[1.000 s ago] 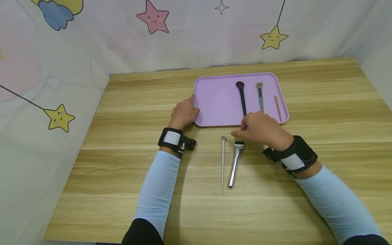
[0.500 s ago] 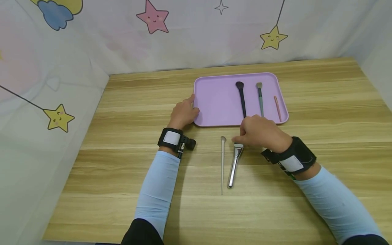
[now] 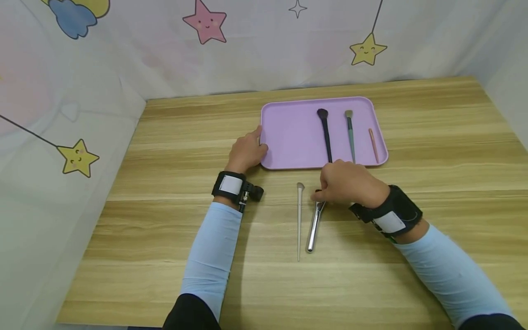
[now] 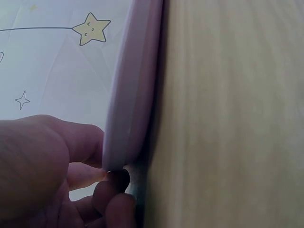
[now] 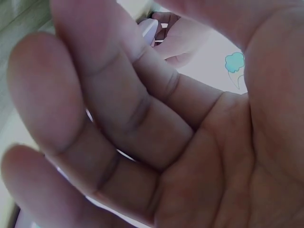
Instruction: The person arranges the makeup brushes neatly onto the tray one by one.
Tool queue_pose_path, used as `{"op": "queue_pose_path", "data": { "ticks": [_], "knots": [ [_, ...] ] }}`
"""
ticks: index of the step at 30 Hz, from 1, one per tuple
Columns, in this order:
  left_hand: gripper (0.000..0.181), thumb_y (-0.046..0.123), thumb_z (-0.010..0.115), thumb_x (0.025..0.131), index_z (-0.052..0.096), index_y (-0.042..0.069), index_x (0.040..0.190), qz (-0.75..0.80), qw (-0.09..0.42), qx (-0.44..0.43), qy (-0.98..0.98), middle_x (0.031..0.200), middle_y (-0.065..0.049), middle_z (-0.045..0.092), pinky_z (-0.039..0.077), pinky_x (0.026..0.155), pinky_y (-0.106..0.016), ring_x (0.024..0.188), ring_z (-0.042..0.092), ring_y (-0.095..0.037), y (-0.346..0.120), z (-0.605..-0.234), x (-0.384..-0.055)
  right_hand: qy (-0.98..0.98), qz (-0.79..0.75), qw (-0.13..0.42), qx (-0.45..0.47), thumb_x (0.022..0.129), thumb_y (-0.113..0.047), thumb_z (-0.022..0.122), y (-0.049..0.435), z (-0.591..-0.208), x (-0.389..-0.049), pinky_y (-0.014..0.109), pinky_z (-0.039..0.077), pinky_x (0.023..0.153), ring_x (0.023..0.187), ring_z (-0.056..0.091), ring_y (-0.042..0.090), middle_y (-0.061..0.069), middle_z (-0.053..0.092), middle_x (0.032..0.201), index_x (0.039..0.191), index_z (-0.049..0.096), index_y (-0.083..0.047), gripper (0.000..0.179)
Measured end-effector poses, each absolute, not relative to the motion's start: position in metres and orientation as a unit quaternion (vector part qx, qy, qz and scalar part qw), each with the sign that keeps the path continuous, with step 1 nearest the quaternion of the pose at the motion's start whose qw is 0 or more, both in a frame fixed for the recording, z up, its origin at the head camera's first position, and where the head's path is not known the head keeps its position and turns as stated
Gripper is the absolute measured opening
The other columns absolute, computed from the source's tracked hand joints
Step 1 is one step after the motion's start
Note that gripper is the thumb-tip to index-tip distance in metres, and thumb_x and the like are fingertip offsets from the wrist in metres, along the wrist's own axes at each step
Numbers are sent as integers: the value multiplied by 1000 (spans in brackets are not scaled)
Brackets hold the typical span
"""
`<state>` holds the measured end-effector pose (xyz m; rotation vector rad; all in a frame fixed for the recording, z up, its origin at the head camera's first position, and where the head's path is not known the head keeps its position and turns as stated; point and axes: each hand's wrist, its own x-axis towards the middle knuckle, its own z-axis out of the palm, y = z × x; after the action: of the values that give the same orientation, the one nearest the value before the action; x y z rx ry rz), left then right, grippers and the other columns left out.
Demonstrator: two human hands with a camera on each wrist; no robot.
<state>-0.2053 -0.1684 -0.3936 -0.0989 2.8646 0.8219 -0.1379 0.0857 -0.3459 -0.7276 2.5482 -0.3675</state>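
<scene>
My left hand [image 3: 245, 152] holds the near left corner of a lilac tray [image 3: 288, 137], and its fingers meet the tray's rim [image 4: 127, 99] in the left wrist view. My right hand [image 3: 351, 183] is over the table just in front of the tray. Its thumb and forefinger pinch the head end of a silver makeup brush [image 3: 314, 229], whose handle points toward me on the table. The right wrist view shows the palm and loosely bent fingers [image 5: 114, 95], with the brush out of sight. To the left lies a slim pale makeup brush [image 3: 299, 220].
In the tray lie a black makeup brush [image 3: 325, 130], a green-handled brush [image 3: 350, 130] and a short pink stick [image 3: 373, 144]. The right hand hides part of the tray's front rim. A printed cloth [image 3: 264, 55] hangs behind the wooden table [image 3: 165, 220].
My right hand has come down and toward me onto the silver brush's head, which now looks turned more edge-on. The left hand stays at the tray.
</scene>
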Motion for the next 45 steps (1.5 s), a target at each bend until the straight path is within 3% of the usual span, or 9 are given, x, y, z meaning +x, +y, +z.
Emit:
{"op": "queue_pose_path", "data": {
  "ticks": [14, 24, 28, 34, 45],
  "knots": [
    [66, 24, 52, 98, 32, 13, 159, 268, 81, -33, 959, 157, -11, 40, 37, 67, -34, 105, 53, -29, -168, -391, -206, 920, -104, 249, -284, 83, -40, 78, 81, -347, -133, 26, 29, 45, 48, 39, 10, -9, 36, 51, 51, 47, -17, 51],
    [66, 24, 53, 98, 33, 12, 159, 267, 78, -32, 960, 156, -12, 41, 41, 73, -36, 109, 52, -29, -168, -393, -205, 920, -69, 243, -301, 74, -53, 81, 76, -354, -125, 27, 33, 43, 49, 40, 11, -8, 40, 53, 52, 47, -19, 53],
    [65, 24, 53, 98, 33, 13, 159, 266, 76, -31, 960, 156, -12, 41, 43, 80, -39, 111, 52, -28, -168, -393, -205, 921, -62, 244, -297, 75, -45, 79, 76, -355, -126, 27, 32, 43, 49, 41, 10, -8, 41, 51, 51, 48, -19, 47],
    [66, 24, 53, 97, 33, 13, 159, 269, 76, -31, 960, 156, -12, 42, 43, 75, -38, 109, 52, -29, -167, -393, -204, 922, -65, 245, -294, 72, -28, 75, 80, -356, -130, 27, 35, 43, 49, 46, 12, -5, 49, 54, 55, 52, -16, 31],
    [66, 24, 52, 97, 32, 13, 159, 268, 79, -32, 960, 156, -11, 42, 41, 73, -37, 107, 53, -29, -169, -393, -205, 925, -75, 247, -280, 73, -26, 76, 82, -351, -133, 29, 40, 44, 49, 51, 15, -2, 53, 55, 56, 54, -14, 30]
  ]
}}
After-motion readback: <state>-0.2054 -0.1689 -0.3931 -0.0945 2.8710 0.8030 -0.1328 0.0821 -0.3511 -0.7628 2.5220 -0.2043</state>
